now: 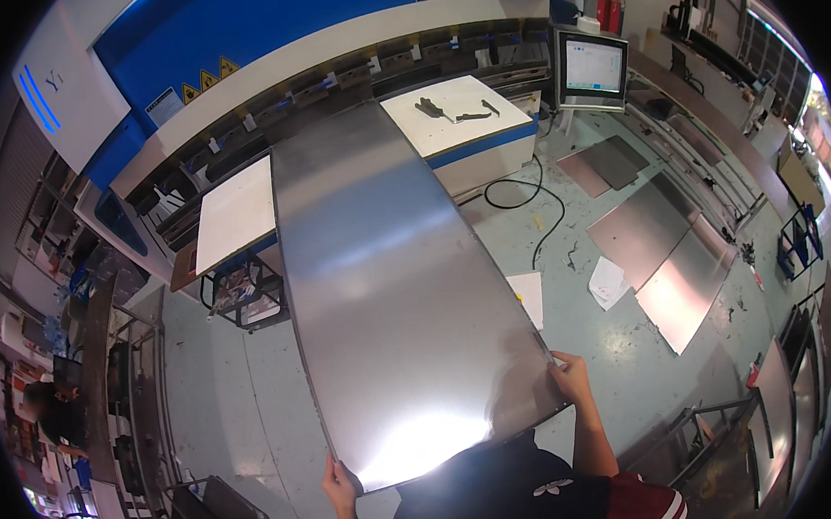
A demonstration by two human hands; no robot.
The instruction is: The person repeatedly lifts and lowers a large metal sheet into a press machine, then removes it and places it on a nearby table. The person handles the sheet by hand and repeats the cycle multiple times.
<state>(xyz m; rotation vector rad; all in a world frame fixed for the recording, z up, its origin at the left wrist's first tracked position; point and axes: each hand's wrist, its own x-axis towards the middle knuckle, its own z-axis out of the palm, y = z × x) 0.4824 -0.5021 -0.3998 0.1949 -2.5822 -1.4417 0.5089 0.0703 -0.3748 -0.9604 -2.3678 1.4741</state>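
Observation:
A long, shiny metal sheet (389, 290) stretches away from my body. Its far end lies at the bed of a large blue and white press brake (278, 39). My left hand (340, 483) grips the sheet's near left corner, fingers closed on the edge. On the right long edge, a little above the near right corner, my right hand (569, 378) is closed round the rim. The fingers under the sheet are hidden. On either side of the sheet stand white-topped supports, a left table (237, 213) and a right table (450, 124).
Dark tools (454, 112) lie on the right table. A control screen (592, 70) stands beyond it. A black cable (560, 203) loops over the floor. Loose metal sheets (662, 244) and white paper (609, 283) lie to the right. Another person (58, 410) is at far left, near racks.

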